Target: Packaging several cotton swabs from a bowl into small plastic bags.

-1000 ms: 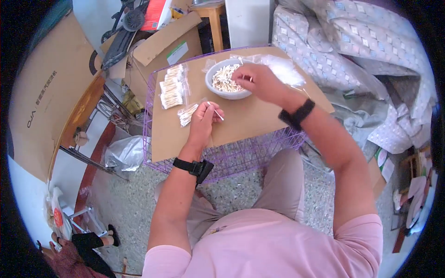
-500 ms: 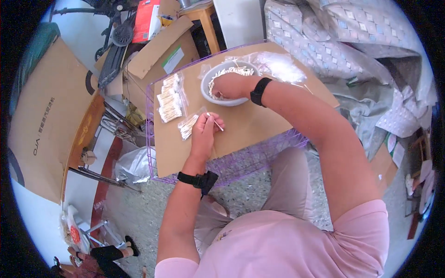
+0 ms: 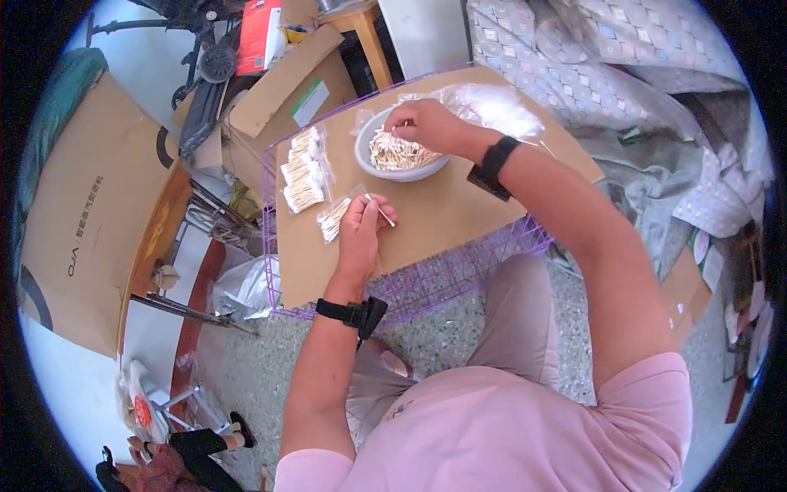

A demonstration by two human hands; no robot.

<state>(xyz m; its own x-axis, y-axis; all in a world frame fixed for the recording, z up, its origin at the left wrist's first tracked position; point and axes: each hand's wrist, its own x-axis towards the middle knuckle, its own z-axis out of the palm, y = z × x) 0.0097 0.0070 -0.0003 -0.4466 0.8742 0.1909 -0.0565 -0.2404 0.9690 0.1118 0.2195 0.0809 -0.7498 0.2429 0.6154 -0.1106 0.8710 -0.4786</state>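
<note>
Now you are picking little sticks (image 3: 395, 152) from the bowl (image 3: 366, 156) with your right hand (image 3: 422, 125), fingers pinched together. Your left hand (image 3: 361, 230) is holding some beside a small bag (image 3: 334, 218). I think bagging needs neat ends.

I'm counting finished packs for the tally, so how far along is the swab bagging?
Done: a few filled clear bags lie in a row at the left edge of the cardboard top. In hand: the left hand holds a part-filled bag and some swabs, while the right hand picks from the bowl. Left: the bowl's loose swabs, a sizeable heap.
</note>
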